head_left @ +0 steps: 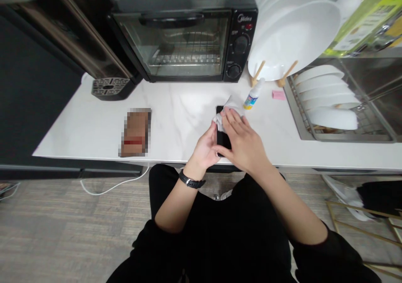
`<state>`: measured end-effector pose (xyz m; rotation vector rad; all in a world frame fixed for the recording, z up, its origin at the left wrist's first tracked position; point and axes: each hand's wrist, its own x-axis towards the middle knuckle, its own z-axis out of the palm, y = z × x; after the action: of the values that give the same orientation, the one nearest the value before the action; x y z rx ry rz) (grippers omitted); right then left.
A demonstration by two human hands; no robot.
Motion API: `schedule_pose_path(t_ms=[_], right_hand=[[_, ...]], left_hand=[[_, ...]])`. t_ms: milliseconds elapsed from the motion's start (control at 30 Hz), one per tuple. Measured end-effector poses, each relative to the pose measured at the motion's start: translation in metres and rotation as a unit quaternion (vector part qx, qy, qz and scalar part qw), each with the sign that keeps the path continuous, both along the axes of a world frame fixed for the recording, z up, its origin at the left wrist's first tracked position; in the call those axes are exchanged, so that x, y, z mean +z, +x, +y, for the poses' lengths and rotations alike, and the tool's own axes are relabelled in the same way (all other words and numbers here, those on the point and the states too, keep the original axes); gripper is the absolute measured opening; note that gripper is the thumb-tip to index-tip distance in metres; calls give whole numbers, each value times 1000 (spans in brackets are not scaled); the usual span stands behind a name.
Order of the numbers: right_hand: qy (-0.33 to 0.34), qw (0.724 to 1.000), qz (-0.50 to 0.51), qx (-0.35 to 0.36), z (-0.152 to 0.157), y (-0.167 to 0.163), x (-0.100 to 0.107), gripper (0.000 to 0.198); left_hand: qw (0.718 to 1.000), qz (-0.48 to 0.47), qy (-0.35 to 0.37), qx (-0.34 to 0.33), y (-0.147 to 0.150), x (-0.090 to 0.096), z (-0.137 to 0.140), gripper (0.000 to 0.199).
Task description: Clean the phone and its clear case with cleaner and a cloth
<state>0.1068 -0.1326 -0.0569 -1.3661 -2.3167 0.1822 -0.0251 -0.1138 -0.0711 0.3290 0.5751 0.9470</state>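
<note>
A black smartphone (223,140) lies near the counter's front edge, partly hidden beneath my hands. My left hand (204,148), with a black watch strap at its wrist, grips the phone along its left side. On top of the screen, my right hand (242,137) presses a crumpled white wipe or cloth (233,102) with its fingers. Just beyond the right fingers is a small white bottle (252,98) with a blue and yellow label. A small pink piece (278,95), of a kind I cannot make out, lies to the bottle's right.
A pixelated brown rectangular item (135,132) lies to the left on the white counter (176,124). Behind stand a black toaster oven (188,71) and a machine with a drip tray (109,86). White plates (295,40) stand in a rack; bowls (333,117) sit in the sink at right.
</note>
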Motion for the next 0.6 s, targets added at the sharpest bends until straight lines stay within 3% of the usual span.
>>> schedule_pose_path(t_ms=[133,267,367,500,600], right_hand=[[-7,1000,-7,12,6,-4,1,103],[8,997,-25,67,-49,-7,-6,115],[15,998,-35,41,-70,-2,-11,111],[10,999,-19,-25,-29,1,-8,107],[-4,999,-1,-32,5,-9,-3,103]], left_hand=[[1000,-18,-17,12,-3,1,-1,58],[998,-55,-25,-36,-9,2,-2,75],[998,-52,-23,-23,-7,4,-2,69],[999,-22,-36,5,1,3,1,57],[999,-11,-17,34,3,0,2,54]])
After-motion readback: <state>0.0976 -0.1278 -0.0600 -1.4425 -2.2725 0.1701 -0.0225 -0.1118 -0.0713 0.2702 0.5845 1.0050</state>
